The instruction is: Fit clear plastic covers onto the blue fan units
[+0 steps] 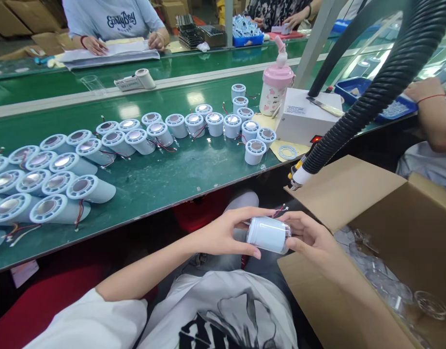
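Above my lap, both hands hold a light-blue cylindrical housing (266,234) lying on its side. My left hand (232,233) is closed around its left end, thumb below and fingers above. My right hand (313,236) grips the right end, where a clear plastic cup (288,232) appears to sit over the blue body. Thin red and white wires (281,209) with a small connector stick up behind it. Many similar blue housings (117,141) with round metallic discs on top stand in rows on the green table (164,177), several with wires trailing.
An open cardboard box (415,232) with clear plastic cups (386,281) is at my right. A black corrugated hose (368,97) hangs above it, beside a white box-shaped device (306,114). A pink-lidded bottle (275,92) stands nearby. Co-workers sit across and at right.
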Available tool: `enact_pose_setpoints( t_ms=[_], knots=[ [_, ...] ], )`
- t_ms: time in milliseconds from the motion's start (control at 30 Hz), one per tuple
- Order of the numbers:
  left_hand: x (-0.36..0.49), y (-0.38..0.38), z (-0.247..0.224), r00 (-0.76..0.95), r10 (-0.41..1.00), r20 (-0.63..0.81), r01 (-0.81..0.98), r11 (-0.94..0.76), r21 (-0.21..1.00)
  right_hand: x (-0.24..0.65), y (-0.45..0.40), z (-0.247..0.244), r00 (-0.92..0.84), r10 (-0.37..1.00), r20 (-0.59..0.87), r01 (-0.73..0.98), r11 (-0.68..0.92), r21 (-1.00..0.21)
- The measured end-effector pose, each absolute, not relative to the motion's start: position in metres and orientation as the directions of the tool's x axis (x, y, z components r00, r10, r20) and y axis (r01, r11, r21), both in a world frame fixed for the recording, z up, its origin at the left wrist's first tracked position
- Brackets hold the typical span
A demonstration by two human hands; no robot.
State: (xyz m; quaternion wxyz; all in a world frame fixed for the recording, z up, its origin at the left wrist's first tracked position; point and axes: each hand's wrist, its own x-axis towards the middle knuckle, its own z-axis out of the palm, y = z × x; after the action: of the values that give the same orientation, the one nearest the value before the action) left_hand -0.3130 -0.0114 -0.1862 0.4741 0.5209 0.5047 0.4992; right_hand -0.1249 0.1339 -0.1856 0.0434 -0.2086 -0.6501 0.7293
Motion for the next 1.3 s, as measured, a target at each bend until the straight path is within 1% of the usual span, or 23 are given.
enact_pose_setpoints(
  t_ms=[233, 400, 533, 700, 800, 900, 967, 1033, 1167, 1300],
  knots=[
    [-0.313, -0.013, -0.183, -0.021, 1.000, 0.015, 0.082, -0.013, 0.997, -0.130, 0.132, -0.190, -0.902, 0.327, -0.282, 0.189, -0.289, -0.939],
    [-0.314, -0.013, -0.184, -0.012, 1.000, 0.027, 0.088, -0.026, 0.996, -0.132, 0.132, -0.199, -0.875, 0.330, -0.354, 0.236, -0.349, -0.907],
    [-0.314, -0.012, -0.183, -0.001, 0.999, 0.033, 0.077, -0.033, 0.996, -0.134, 0.130, -0.201, -0.864, 0.298, -0.405, 0.274, -0.396, -0.876],
    [-0.314, -0.012, -0.181, 0.003, 1.000, -0.009, 0.011, 0.009, 1.000, -0.139, 0.127, -0.199, -0.864, 0.242, -0.442, 0.296, -0.465, -0.834],
    [-0.315, -0.006, -0.188, 0.001, 0.998, -0.061, -0.092, 0.061, 0.994, -0.142, 0.129, -0.210, -0.859, 0.238, -0.454, 0.259, -0.563, -0.785],
    [-0.319, 0.011, -0.203, -0.002, 0.990, -0.143, -0.237, 0.138, 0.962, -0.147, 0.134, -0.232, -0.835, 0.280, -0.474, 0.177, -0.678, -0.713],
    [-0.322, 0.030, -0.214, -0.005, 0.981, -0.193, -0.292, 0.183, 0.939, -0.151, 0.140, -0.248, -0.812, 0.327, -0.484, 0.128, -0.709, -0.693],
    [-0.325, 0.052, -0.224, -0.005, 0.978, -0.207, -0.298, 0.196, 0.934, -0.156, 0.148, -0.262, -0.786, 0.384, -0.484, 0.074, -0.719, -0.691],
    [-0.331, 0.090, -0.235, 0.021, 0.984, -0.178, -0.268, 0.177, 0.947, -0.167, 0.166, -0.277, -0.725, 0.484, -0.490, -0.032, -0.734, -0.678],
    [-0.337, 0.105, -0.235, 0.044, 0.986, -0.159, -0.243, 0.164, 0.956, -0.174, 0.178, -0.278, -0.704, 0.513, -0.491, -0.066, -0.736, -0.674]
  ],
)
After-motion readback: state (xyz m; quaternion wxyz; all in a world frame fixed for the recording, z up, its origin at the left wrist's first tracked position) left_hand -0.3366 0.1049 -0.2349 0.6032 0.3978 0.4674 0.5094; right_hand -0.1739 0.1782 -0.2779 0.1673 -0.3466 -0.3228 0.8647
